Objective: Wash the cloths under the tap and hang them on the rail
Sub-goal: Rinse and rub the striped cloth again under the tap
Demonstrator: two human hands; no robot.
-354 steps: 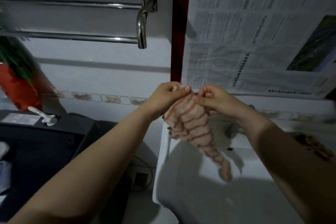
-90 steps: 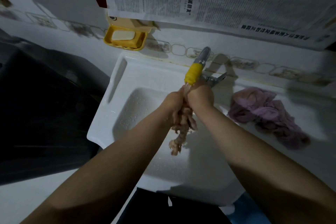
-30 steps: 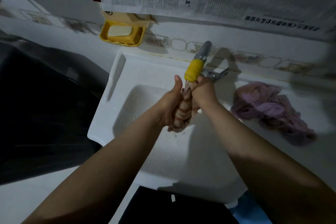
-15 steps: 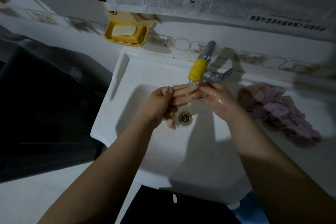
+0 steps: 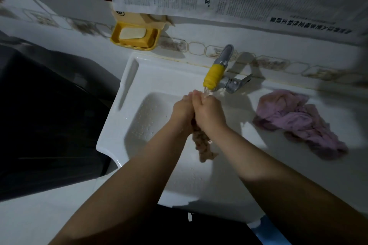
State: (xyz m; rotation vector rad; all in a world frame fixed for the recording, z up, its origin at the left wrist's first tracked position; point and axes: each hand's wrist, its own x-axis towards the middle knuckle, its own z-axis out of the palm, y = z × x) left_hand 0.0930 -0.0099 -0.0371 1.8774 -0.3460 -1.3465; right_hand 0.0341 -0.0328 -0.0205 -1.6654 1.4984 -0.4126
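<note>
Here both hands meet over the sink [image 5: 127, 93], the left hand [image 5: 182, 110] and the right hand [image 5: 209, 113] pressed side by side and curled round the striped cloth [image 5: 203, 145]. The grip is closed on the bunched upper part of the cloth, right under the yellow tap nozzle [image 5: 213, 75], seemingly so that the running water falls straight onto the fabric being squeezed. Below the grip, the twisted tail of the cloth hangs free over the basin, so the water can drain off there. To the right of the grip, well apart, a purple cloth [image 5: 294, 121] lies crumpled on the sink's flat ledge, probably waiting its turn. The rail is out of view, and hanging is not yet done.
</note>
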